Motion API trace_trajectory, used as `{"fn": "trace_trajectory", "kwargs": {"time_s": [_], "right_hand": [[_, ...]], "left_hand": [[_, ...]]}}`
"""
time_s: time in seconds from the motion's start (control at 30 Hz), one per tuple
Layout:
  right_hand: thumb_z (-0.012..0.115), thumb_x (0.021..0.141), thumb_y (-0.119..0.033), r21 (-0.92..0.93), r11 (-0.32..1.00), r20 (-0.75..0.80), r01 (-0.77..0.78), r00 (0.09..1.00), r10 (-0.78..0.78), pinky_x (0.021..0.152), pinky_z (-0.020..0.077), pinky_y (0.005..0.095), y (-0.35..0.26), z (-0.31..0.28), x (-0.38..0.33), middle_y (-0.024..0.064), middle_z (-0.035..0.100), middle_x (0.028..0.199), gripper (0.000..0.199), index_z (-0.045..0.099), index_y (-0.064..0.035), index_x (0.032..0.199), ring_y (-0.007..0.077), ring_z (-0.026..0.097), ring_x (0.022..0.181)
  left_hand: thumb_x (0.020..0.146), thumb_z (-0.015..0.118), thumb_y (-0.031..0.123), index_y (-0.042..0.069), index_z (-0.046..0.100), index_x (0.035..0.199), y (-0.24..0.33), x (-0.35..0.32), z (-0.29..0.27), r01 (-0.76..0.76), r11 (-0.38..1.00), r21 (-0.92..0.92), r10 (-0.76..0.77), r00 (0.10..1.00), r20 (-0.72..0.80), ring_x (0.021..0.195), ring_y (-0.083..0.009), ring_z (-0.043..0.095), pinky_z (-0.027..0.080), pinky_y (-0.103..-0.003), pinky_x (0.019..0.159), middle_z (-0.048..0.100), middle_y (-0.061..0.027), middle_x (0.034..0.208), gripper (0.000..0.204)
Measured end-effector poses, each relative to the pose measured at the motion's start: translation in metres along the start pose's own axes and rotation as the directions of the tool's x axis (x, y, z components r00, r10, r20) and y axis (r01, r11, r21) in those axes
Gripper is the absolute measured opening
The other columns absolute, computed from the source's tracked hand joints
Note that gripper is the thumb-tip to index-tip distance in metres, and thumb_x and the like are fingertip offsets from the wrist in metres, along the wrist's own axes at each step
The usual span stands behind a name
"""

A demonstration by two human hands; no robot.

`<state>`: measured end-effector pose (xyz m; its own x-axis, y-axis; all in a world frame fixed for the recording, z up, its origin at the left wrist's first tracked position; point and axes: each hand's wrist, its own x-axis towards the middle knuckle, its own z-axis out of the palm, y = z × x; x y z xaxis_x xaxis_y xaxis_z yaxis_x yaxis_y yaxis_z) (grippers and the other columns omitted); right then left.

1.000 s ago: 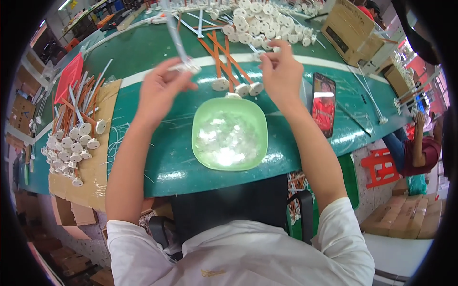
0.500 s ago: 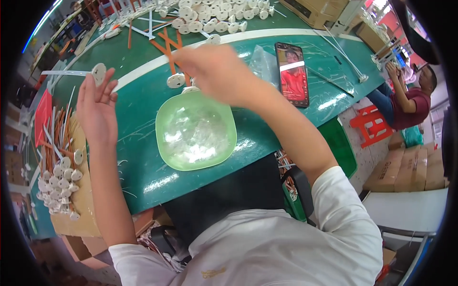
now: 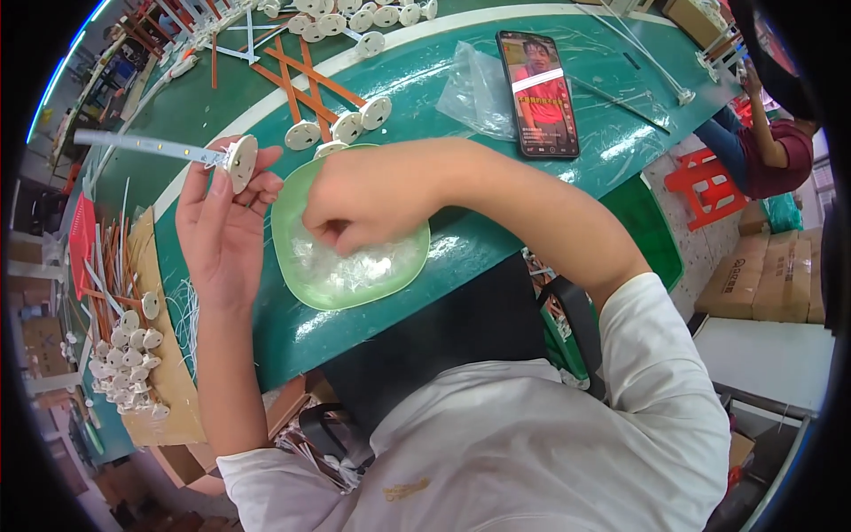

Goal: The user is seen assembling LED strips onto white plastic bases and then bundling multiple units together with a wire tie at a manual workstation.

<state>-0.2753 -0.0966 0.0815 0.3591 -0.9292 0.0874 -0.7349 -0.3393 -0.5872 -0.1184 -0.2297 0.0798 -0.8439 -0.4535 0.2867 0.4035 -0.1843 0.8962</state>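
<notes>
My left hand [image 3: 220, 232] holds a white round disc with a pale LED strip [image 3: 146, 144] sticking out to the left. The disc [image 3: 242, 165] sits between thumb and fingers, its flat face turned to the right. My right hand [image 3: 370, 197] reaches into a light green bowl [image 3: 282, 244], its fingers curled together at the contents. Whatever is between those fingertips is hidden. Small clear pieces [image 3: 355, 268], too fine to tell apart, lie in the bowl. Just beyond the bowl, several white discs with orange strips [image 3: 348, 125] lie on the green table.
A phone [image 3: 542, 102] with a lit screen lies beside a clear plastic bag [image 3: 479, 93]. More disc-and-strip pieces pile on cardboard [image 3: 166, 381] at the left. Thin white wires [image 3: 186, 324] lie near my left forearm. Another person [image 3: 778, 151] sits at the far right.
My right hand has come down from the far side of the bowl into it. My left hand has moved right, bringing the disc and strip nearer the bowl. The view has shifted slightly.
</notes>
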Motion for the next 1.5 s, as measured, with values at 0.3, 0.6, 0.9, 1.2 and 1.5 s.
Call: {"fn": "trace_trajectory", "kwargs": {"time_s": [0.3,0.6,0.9,1.2,1.5], "right_hand": [[0.068,0.078,-0.012,0.178,0.983,-0.207,-0.044,0.975,0.082,0.060,0.0493,0.0311,-0.006,-0.007,-0.002,0.0079,0.067,0.068,0.011,0.065,-0.0018,0.081,0.0213,0.065,0.062],[0.073,0.077,-0.012,0.245,0.968,-0.348,-0.061,0.926,0.146,0.056,0.0504,0.0258,-0.005,-0.007,0.000,0.0075,0.068,0.069,0.012,0.068,-0.0015,0.081,0.0132,0.067,0.059],[0.069,0.085,-0.014,0.653,0.743,-0.163,-0.144,0.932,0.324,0.056,0.0542,0.0237,-0.007,-0.007,0.005,0.0089,0.069,0.074,0.018,0.067,0.0039,0.085,0.0120,0.067,0.062],[0.068,0.082,-0.006,0.770,0.633,-0.110,-0.080,0.961,0.255,0.066,0.0546,0.0254,-0.007,-0.012,-0.002,0.0118,0.070,0.082,0.017,0.067,0.0065,0.094,0.0146,0.069,0.074],[0.069,0.080,-0.006,0.682,0.730,-0.179,-0.035,0.960,0.214,0.068,0.0512,0.0252,-0.002,-0.008,0.003,0.0071,0.070,0.084,0.014,0.072,-0.0009,0.092,0.0126,0.067,0.075]], "left_hand": [[0.095,0.055,0.019,-0.002,0.050,0.123,-0.004,0.002,-0.001,-0.005,0.998,0.058,0.007,0.999,-0.047,0.087,-0.0188,0.062,0.048,-0.032,0.083,0.062,-0.0222,0.111,0.035],[0.095,0.055,0.020,-0.001,0.052,0.120,-0.005,0.003,0.000,0.027,0.993,0.118,-0.013,0.993,-0.117,0.083,-0.0165,0.062,0.049,-0.029,0.079,0.064,-0.0206,0.108,0.032],[0.096,0.055,0.022,0.000,0.053,0.117,-0.004,0.007,-0.006,0.086,0.993,0.078,-0.070,0.980,-0.188,0.081,-0.0152,0.062,0.049,-0.027,0.075,0.065,-0.0190,0.106,0.030],[0.096,0.055,0.022,0.000,0.054,0.116,-0.006,0.006,-0.002,0.104,0.990,0.094,-0.083,0.974,-0.212,0.081,-0.0150,0.062,0.049,-0.027,0.075,0.065,-0.0181,0.105,0.029],[0.096,0.055,0.022,0.001,0.054,0.116,-0.006,0.007,-0.001,0.107,0.989,0.105,-0.085,0.977,-0.195,0.082,-0.0161,0.063,0.050,-0.028,0.077,0.065,-0.0179,0.105,0.029]]}}
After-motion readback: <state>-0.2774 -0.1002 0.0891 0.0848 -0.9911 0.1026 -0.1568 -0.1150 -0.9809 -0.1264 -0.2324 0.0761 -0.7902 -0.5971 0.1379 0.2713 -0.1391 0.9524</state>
